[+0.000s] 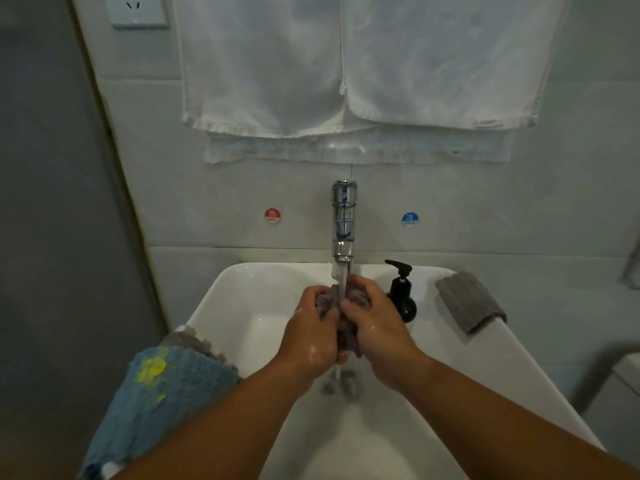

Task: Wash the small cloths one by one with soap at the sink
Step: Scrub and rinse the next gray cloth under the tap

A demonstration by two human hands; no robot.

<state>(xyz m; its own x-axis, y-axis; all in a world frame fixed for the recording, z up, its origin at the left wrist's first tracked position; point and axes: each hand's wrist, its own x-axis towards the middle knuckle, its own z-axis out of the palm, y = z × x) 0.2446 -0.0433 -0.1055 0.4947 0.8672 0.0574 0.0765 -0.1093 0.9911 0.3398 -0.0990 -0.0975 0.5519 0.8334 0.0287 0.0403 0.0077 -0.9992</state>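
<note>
The bunched cloth (pixel 325 301) at centre frame is a dull mauve-grey. Lower left, a blue cloth (pixel 173 403) carries yellow blotches, beside a fuzzy grey cloth (pixel 194 339). At right sits a ribbed grey cloth (pixel 469 301). White sink (pixel 221 292), black soap dispenser (pixel 405 306), chrome tap (pixel 343 220), white towels (pixel 263 71) across the top, a red sticker (pixel 272 215) and a blue sticker (pixel 410 219) on pale grey tiles (pixel 207 188)

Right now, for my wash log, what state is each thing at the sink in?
Chrome tap: running.
Small purple-grey cloth: wet, bunched, under the stream.
Left hand: soapy, grips the cloth.
Right hand: wet, grips the cloth.
Black pump soap bottle: upright on the white sink rim, untouched.
Grey ribbed cloth: folded on the right rim.
Blue fluffy cloth with yellow patch: draped over the left rim.
White towels: hanging above.
</note>
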